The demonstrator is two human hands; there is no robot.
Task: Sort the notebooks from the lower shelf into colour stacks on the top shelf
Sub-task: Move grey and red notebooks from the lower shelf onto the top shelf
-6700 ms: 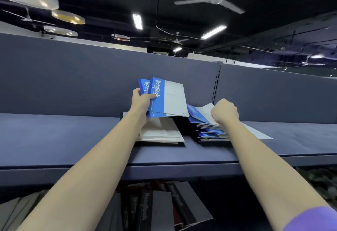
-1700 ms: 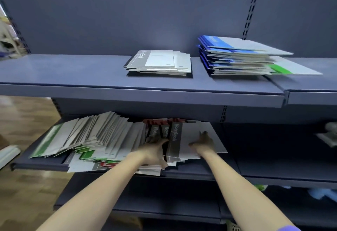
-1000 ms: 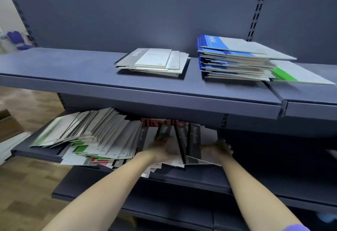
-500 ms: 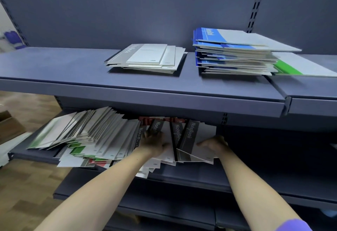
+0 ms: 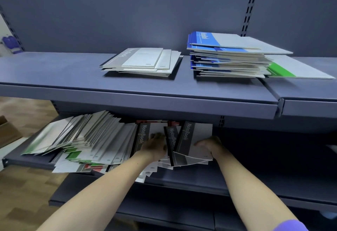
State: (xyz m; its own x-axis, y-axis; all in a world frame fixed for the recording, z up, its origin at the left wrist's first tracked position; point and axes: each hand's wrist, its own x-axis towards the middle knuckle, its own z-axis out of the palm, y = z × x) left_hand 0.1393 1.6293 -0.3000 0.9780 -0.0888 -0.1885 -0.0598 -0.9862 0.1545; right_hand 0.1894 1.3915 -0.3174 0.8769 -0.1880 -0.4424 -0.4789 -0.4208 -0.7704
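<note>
On the lower shelf [image 5: 191,179] a long row of notebooks [image 5: 85,139] leans leftward, with green and red covers showing underneath. At its right end stand several dark-grey-spined notebooks [image 5: 189,139]. My left hand [image 5: 155,147] lies flat against a white cover between two of these spines, fingers pointing up. My right hand [image 5: 207,146] grips the right edge of the rightmost grey notebooks, thumb on the front cover. On the top shelf [image 5: 138,92] lie a light-grey stack [image 5: 144,61], a taller blue stack [image 5: 226,57] and a green notebook [image 5: 295,68] right of it.
The shelf's dark back panel has slotted uprights [image 5: 249,6]. A further shelf [image 5: 164,210] lies below the lower one. Wooden floor [image 5: 21,194] and a cardboard box [image 5: 7,132] show at the left. The lower shelf is bare right of my right hand.
Earlier my hands laid blue notebooks on the top shelf, then dropped to the lower shelf. Over the last second they parted the grey-spined notebooks from the row; my right hand took their edge.
</note>
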